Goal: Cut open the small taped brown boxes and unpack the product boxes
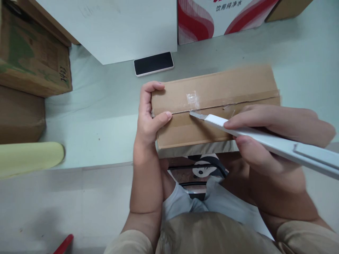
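Observation:
A brown cardboard box (217,88) lies across the near edge of the table, with a seam running along its top and a patch of clear tape (192,98) above the seam. My left hand (149,113) grips the box's left end, thumb on top by the seam and fingers around the far corner. In my right hand (270,141) is a white utility knife (254,135), held between thumb and fingers. Its blade is out, and the tip meets the seam just below the tape. Part of the seam to the right looks slit, with frayed tape along it.
A phone (154,64) lies beyond the box, beside a large white box (127,28). Behind stands a red and white carton (219,17). Cardboard boxes (34,60) are stacked at the left, above a yellow rounded object (31,158). Something red (63,244) shows near the floor.

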`<act>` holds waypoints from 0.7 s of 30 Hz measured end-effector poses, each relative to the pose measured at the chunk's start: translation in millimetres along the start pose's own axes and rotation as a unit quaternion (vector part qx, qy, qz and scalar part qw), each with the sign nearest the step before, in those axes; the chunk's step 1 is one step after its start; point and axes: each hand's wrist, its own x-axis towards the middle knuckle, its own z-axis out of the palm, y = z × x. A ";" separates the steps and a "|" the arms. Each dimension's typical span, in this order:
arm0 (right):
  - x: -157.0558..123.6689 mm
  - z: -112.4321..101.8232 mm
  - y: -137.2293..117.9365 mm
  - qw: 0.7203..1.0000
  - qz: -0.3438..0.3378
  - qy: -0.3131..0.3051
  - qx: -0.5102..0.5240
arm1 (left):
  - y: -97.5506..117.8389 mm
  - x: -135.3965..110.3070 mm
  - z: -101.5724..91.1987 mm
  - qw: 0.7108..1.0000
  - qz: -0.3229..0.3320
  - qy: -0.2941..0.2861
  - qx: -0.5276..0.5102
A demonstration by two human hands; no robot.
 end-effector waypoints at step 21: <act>-6.0 0.2 1.5 0.998 0.039 0.050 -0.002 | -14.5 3.4 -7.8 0.995 0.071 -0.045 -0.049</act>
